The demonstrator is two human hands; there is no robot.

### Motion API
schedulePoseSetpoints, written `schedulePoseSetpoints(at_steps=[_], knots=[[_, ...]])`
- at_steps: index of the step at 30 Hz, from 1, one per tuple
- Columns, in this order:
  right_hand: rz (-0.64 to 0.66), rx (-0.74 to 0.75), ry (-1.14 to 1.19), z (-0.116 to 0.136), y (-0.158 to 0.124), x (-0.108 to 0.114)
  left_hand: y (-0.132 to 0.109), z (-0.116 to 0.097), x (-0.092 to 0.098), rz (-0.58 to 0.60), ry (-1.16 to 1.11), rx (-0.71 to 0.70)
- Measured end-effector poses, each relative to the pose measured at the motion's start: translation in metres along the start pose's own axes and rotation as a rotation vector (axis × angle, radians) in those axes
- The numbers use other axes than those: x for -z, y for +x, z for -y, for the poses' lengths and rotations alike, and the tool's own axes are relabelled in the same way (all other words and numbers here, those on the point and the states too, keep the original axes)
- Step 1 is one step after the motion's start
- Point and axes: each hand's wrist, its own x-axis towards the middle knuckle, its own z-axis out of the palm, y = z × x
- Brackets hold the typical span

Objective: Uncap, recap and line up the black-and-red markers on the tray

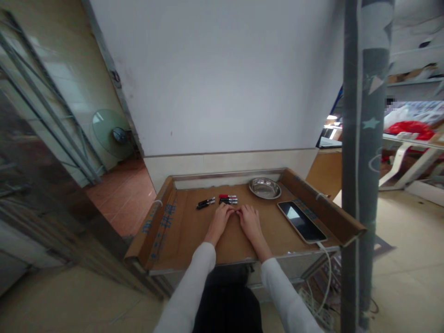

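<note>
Resting side by side near the middle of the table, the left hand and the right hand meet at their fingertips, and something small seems pinched between them at that meeting point, though it is too small to name. Both hands are curled inward with fingers bent; whether either grip is truly closed on an object cannot be told from this view.

Just beyond the fingertips, toward the wall, lie the markers: a red-and-black cluster almost straight ahead of the gap between the hands, and a black pair a little to the left of it. Both groups lie with their long axes running roughly left to right, across the line of the forearms, the black pair slightly slanted. The left hand is nearer the black pair; the red-and-black cluster sits about evenly between both hands, near but not touching either.

Farther back on the right stands a shallow metal dish, apart from the markers. A phone with a cable lies at the right of the right hand, angled along the raised cardboard edge. Nothing lies between the hands and the markers; the brown surface there is bare.
</note>
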Motion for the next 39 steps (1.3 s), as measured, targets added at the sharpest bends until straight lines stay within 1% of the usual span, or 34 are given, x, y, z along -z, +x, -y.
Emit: schedulePoseSetpoints(at_steps=[4, 9, 14, 19, 24, 28, 31, 33, 36, 39], knots=[[-0.026, -0.034, 0.039, -0.001, 0.000, 0.000, -0.002, 0.003, 0.003, -0.064, -0.029, 0.018], [-0.033, -0.011, 0.075, 0.000, 0.000, 0.001, -0.002, 0.001, 0.004, -0.044, -0.045, -0.009], [0.006, 0.038, 0.085, 0.001, 0.001, 0.003, -0.003, -0.003, 0.006, -0.068, -0.061, -0.023], [-0.004, -0.027, 0.044, 0.001, 0.001, 0.005, -0.003, -0.003, 0.008, -0.092, -0.075, -0.019], [0.009, 0.017, 0.041, 0.000, 0.001, 0.004, -0.001, -0.002, 0.008, -0.075, -0.070, -0.021], [0.025, 0.042, 0.035, 0.000, 0.001, 0.003, -0.001, -0.002, 0.007, -0.029, -0.075, -0.069], [0.050, 0.084, 0.012, 0.001, 0.001, 0.004, -0.002, -0.003, 0.006, -0.049, -0.076, -0.089], [0.057, 0.105, -0.001, 0.002, 0.000, 0.006, -0.003, -0.005, 0.007, -0.042, -0.071, -0.098], [0.047, 0.089, 0.000, 0.003, -0.001, 0.010, -0.003, -0.006, 0.006, -0.023, -0.046, -0.100], [0.020, 0.032, 0.015, 0.003, -0.001, 0.013, -0.002, -0.004, 0.004, -0.054, 0.055, -0.076]])
